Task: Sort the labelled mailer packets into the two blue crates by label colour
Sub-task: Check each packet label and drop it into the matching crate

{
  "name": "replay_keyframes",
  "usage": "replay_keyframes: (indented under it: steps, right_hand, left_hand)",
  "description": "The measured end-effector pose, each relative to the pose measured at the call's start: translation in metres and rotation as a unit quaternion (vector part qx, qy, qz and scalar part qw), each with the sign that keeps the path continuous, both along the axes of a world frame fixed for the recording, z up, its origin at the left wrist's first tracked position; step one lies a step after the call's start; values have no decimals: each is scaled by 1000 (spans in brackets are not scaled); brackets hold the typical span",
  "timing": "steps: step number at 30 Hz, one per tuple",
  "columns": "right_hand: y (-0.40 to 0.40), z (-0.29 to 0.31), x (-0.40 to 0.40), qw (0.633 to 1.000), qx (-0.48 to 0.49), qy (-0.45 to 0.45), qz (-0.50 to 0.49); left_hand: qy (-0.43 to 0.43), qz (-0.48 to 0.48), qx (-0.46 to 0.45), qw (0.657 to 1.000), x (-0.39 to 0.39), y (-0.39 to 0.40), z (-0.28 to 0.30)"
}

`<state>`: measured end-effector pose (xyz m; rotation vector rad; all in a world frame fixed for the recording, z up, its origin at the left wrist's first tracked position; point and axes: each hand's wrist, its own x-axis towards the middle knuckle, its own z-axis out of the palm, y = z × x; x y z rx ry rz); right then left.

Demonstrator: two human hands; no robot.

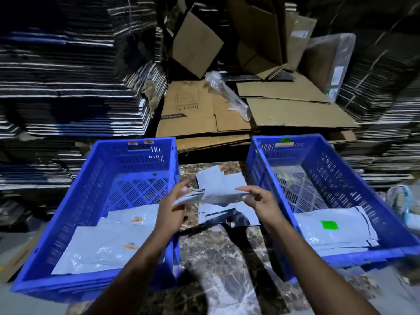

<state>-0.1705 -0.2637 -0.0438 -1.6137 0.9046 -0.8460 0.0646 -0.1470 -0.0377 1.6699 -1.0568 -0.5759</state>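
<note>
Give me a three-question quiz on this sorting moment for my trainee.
1. True or false: both hands hold one grey packet above the floor between the crates.
2. What label colour shows on the packet in the right crate?
3. The left crate holds packets with: A) green labels B) orange labels C) no labels.

Key: 1 true, left hand and right hand each pinch an end. 2 green. 3 B.

Both hands, left (175,201) and right (256,201), reach forward side by side, fingers pinching.
</note>
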Motion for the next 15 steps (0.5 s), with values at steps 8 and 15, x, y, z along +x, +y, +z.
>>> replay_keyframes:
  steps: [8, 15]
  right_hand:
    - [19, 42, -4, 986, -168, 7, -6]
    - [55, 59, -8, 992, 14, -128, 2]
  left_hand:
    - [355, -195, -37, 914, -50, 18, 26]
    - [259, -116, -127, 951, -64, 31, 38]
